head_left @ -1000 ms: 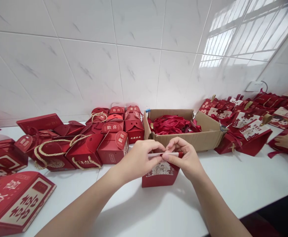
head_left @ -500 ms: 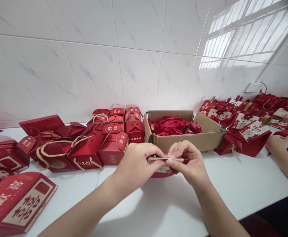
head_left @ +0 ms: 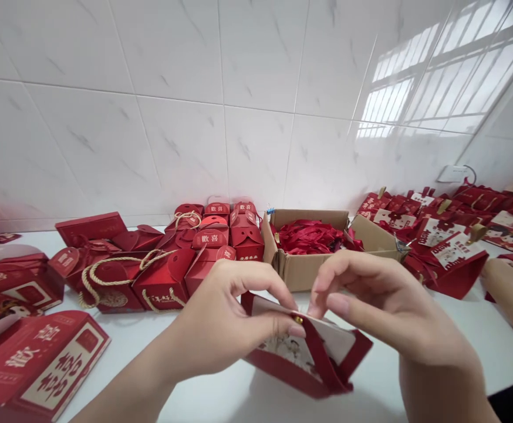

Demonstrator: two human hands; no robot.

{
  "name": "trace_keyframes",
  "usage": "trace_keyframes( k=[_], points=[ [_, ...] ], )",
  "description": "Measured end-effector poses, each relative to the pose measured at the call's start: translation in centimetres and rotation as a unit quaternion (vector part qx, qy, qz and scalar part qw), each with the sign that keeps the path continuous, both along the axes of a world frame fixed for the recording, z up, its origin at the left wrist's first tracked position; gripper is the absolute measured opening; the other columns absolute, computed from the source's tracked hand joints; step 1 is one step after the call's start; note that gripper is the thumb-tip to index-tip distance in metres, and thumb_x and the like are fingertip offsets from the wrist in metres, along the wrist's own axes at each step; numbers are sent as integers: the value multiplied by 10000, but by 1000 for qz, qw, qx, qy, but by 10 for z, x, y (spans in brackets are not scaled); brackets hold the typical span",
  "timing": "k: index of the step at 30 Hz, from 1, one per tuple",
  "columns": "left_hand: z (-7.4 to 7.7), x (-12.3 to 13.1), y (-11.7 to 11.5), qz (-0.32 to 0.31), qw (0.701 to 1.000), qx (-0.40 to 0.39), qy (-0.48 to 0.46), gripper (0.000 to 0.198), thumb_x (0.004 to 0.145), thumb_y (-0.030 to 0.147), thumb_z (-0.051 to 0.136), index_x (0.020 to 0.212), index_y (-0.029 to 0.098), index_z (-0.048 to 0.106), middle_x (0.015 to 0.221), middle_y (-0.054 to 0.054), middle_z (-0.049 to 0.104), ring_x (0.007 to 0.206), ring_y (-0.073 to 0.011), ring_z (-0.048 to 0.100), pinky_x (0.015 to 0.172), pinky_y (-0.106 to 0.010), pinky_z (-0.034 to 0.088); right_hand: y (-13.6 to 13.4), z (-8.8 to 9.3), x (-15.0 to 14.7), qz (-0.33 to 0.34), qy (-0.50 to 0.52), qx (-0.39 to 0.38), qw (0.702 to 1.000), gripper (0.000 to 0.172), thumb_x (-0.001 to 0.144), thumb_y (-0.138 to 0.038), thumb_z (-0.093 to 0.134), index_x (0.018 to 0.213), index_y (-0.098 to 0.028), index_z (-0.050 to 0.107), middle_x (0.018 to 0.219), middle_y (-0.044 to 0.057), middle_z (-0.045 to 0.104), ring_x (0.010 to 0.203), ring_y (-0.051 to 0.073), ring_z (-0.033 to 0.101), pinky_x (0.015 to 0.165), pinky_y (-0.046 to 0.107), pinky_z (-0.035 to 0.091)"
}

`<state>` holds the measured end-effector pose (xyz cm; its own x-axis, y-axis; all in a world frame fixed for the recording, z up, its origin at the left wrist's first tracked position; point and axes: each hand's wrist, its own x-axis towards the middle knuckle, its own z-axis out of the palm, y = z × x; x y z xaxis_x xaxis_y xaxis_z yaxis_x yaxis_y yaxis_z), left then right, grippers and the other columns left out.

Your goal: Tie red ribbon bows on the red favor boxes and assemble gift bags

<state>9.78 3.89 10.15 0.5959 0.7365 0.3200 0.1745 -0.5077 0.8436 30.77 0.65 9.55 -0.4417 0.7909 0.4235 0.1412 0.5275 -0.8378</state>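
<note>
My left hand [head_left: 228, 320] and my right hand [head_left: 377, 305] hold a small red gift bag [head_left: 309, 358] up off the white counter [head_left: 221, 393], tilted towards me. The bag has a white inside and a printed picture on its front. Thumb and fingers of my left hand pinch its top edge at a small gold fitting [head_left: 298, 320]. The fingertips of my right hand pinch the same top edge from the other side. A red ribbon strap hangs down the bag's front.
A cardboard box [head_left: 303, 270] full of red ribbons stands just behind my hands. Folded red gift boxes with rope handles [head_left: 151, 270] crowd the left. More red bags [head_left: 450, 235] lie at the right, where another person's hand [head_left: 503, 273] rests. A tiled wall backs the counter.
The bag stood on the counter with both hands pinching its top; now it is lifted, tilted and closer to me, its top partly spread. The other person's hand has moved slightly.
</note>
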Motion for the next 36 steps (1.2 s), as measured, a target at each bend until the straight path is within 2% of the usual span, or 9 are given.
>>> trace_keyframes(
  k=[4,7,11,17,20,26,29,32,36],
  points=[
    [3,-4,2,-34,998,-48,-19,71,641,137,756,655,189,711,659,-2,693,612,-127,637,532,-195,507,16,21,4,90,-137,59,985,104,809,-203,637,905,-163,645,789,26,664,701,117,624,632,221,515],
    [3,-5,3,-47,997,-53,-22,88,627,128,766,645,201,722,651,-4,699,610,-142,646,539,-214,521,24,19,0,98,-135,104,980,77,788,-182,651,863,-164,654,776,16,667,686,112,619,643,225,518],
    [3,-4,4,-55,998,-40,-6,118,618,115,771,652,222,734,634,7,697,596,-140,641,534,-215,519,25,11,-7,108,-122,103,981,48,806,-146,610,830,-169,644,746,15,654,667,113,620,620,224,518],
    [2,-2,4,-113,988,-100,-33,184,661,66,730,715,241,749,697,13,714,652,-149,676,613,-237,566,28,12,-9,163,-133,124,970,71,850,-146,539,803,-169,588,753,22,624,680,102,583,636,212,483],
    [2,-3,5,-109,989,-93,-38,186,645,61,741,705,238,748,689,12,712,652,-152,677,609,-237,567,31,11,-13,165,-134,150,966,79,860,-138,518,802,-165,565,759,26,604,685,100,559,640,209,463],
    [4,-3,8,-63,996,-61,-28,117,655,91,738,659,206,717,646,17,688,602,-122,646,554,-195,534,29,10,-10,94,-122,137,978,62,858,-159,537,806,-179,565,751,15,601,687,109,559,639,223,469],
    [3,-6,10,22,999,-24,-22,72,661,176,750,656,183,679,611,13,653,543,-98,590,468,-168,467,14,12,1,-52,-80,138,986,41,868,-197,543,834,-196,567,750,12,577,664,106,547,592,216,461],
    [2,-9,13,96,994,-9,-58,122,670,232,747,671,171,641,587,22,613,527,-83,557,449,-153,440,-8,9,9,-204,-54,190,959,48,845,-239,588,823,-218,552,761,22,554,669,120,530,543,221,433],
    [4,-7,16,147,985,-4,-89,169,662,259,750,656,164,611,529,47,556,487,-69,532,420,-132,419,-23,-13,2,-274,-133,251,919,205,750,-299,707,841,-221,541,764,25,530,656,135,487,558,259,422]
  ],
)
